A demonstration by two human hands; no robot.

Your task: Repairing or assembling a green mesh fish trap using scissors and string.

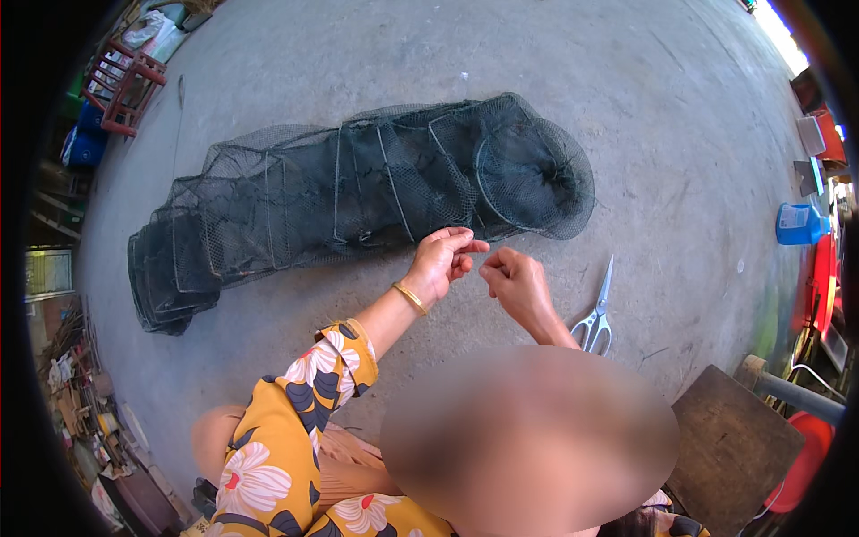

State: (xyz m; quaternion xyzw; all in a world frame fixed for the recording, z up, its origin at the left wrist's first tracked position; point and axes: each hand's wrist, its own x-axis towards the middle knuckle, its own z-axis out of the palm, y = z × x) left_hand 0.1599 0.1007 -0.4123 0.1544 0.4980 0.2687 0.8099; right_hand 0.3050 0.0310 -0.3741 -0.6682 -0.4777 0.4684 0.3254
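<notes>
A long dark-green mesh net trap (367, 179) with wire frames lies stretched across the concrete floor. Its round hooped end is at the right, and its left end is bunched in folds. My left hand (440, 262), with a gold bangle at the wrist, is just in front of the net's near edge, its fingers bent and drawn together. Close by on its right, my right hand (519, 282) is closed, thumb against the curled fingers. Whatever either hand pinches is too small to make out. Scissors (597, 318) with pale grey handles lie on the floor right of my right hand.
A dark square stool top (735, 447) is at the lower right. Along the right side stands a blue jug (799, 224) near red items. A reddish-brown wooden rack (123, 87) stands at the far left. Assorted clutter (89, 412) lines the left edge.
</notes>
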